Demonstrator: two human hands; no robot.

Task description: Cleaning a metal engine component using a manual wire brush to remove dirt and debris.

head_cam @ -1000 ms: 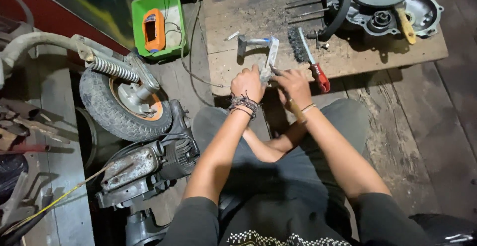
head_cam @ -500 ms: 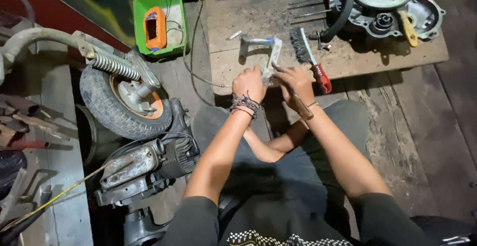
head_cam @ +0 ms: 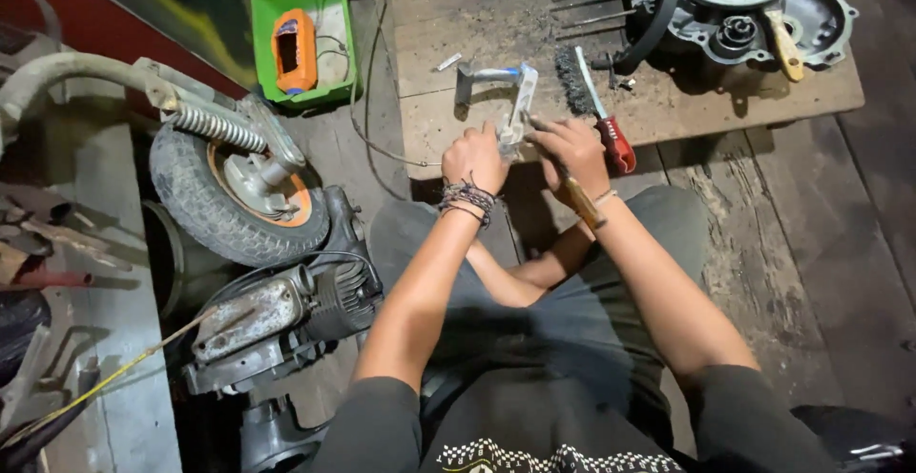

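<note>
My left hand (head_cam: 474,157) grips the near end of a silver metal lever part (head_cam: 520,107) that rests on the wooden board (head_cam: 477,15). My right hand (head_cam: 572,146) is closed around a wooden-handled tool (head_cam: 578,198), its tip pressed against the metal part next to my left hand. Beaded bracelets circle my left wrist. A wire brush with a red handle (head_cam: 603,115) lies on the board just right of my hands.
An engine casing (head_cam: 754,0) sits at the board's far right. A green tray holding an orange device (head_cam: 296,39) stands at the back left. A small wheel with a spring shock (head_cam: 234,182) and an engine block (head_cam: 277,315) lie left of my knees.
The wooden-handled tool now shows along my right wrist, and both hands have closed in tighter on the metal part. The part has barely moved.
</note>
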